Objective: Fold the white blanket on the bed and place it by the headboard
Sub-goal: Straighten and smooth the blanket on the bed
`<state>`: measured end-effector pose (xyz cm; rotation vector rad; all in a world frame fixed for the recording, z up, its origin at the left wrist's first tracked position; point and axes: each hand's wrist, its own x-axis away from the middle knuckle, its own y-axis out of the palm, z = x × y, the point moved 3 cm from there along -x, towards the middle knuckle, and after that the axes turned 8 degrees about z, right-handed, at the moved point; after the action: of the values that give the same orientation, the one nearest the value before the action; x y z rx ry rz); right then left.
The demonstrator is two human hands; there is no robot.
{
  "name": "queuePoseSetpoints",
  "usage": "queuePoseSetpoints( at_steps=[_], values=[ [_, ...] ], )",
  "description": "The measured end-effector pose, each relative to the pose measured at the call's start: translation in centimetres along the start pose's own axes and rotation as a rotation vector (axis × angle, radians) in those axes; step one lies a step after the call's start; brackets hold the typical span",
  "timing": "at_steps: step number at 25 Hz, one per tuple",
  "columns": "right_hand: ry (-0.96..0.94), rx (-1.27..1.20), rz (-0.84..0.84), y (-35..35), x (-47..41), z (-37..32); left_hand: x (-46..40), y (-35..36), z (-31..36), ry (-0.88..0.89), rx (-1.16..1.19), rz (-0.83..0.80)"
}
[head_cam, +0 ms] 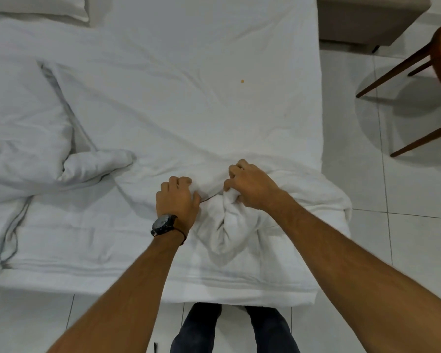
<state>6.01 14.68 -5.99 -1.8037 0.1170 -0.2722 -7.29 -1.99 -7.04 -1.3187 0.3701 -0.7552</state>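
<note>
The white blanket (163,118) lies spread and wrinkled over the bed (112,284), with a bunched part near the bed's right front corner. My left hand (176,200), a dark watch on its wrist, is closed on a fold of the blanket near the front middle. My right hand (250,186) is just to its right, fingers curled into the bunched blanket (229,225). A loose rumpled mass of the blanket (31,138) sits at the left.
A white pillow (36,7) lies at the far left top. A brown bedside cabinet (367,19) stands right of the bed. A wooden chair (433,72) stands on the white tiled floor (405,250) at right. A small orange speck (242,81) marks the blanket.
</note>
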Motion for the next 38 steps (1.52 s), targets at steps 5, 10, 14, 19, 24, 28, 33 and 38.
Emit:
queuePoseSetpoints(
  at_steps=[5, 10, 14, 19, 24, 28, 33, 38],
  values=[
    [0.068, 0.003, 0.111, 0.4, 0.0, 2.0, 2.0, 1.7, -2.2, -0.646, 0.204, 0.099],
    [0.323, 0.055, 0.275, -3.4, -0.9, 9.2, 1.5, 3.3, 0.1, -1.309, 0.890, 0.043],
    [0.514, 0.086, 0.363, -7.5, -0.8, 18.6, -1.4, 3.9, 3.7, -1.327, 1.465, 0.184],
    [0.715, 0.163, 0.423, -11.5, 1.0, 30.9, -8.8, 1.4, 8.3, -1.158, 1.634, 0.271],
    [0.873, 0.190, 0.467, -10.4, 3.5, 39.0, -19.0, 0.5, 14.6, -0.964, 1.645, 0.241],
    [1.052, 0.259, 0.419, -6.8, 6.7, 43.3, -24.0, 3.6, 20.9, -0.802, 1.624, 0.103],
    [0.887, -0.032, 0.362, -2.3, 6.3, 40.8, -25.8, 7.7, 24.3, -0.668, 1.371, -0.096],
    [0.550, -0.311, 0.248, 4.1, 3.3, 30.0, -23.6, 10.6, 24.2, 0.022, 0.615, 0.018]
  ],
)
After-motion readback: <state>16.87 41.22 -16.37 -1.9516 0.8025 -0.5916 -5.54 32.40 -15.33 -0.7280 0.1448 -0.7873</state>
